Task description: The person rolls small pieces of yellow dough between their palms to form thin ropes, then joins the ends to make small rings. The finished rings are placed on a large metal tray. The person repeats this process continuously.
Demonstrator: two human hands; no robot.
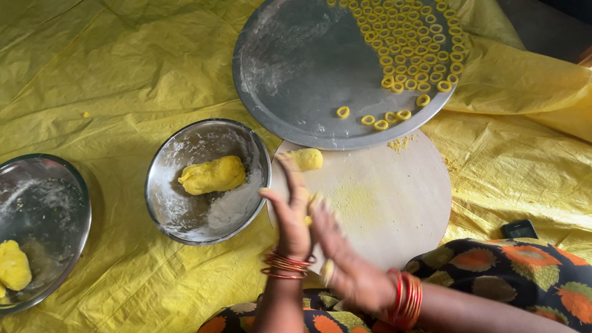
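The scene was bright and evenly lit by soft daylight, with no hard-edged shadows. The yellow sheet (111, 69) showed gentle shading in its creases and threw a warm cast over everything. The big metal tray (299, 68) carried a dull, pale sheen rather than sharp glare, and the two steel bowls (180, 203) (51, 196) reflected hazy light on their inner walls. The left hand (291, 216) and right hand (340, 251) were smeared by motion blur, fingers indistinct. The small rings (400, 33) stayed fairly crisp. The top right corner fell dark, and lines bowed slightly toward the edges.
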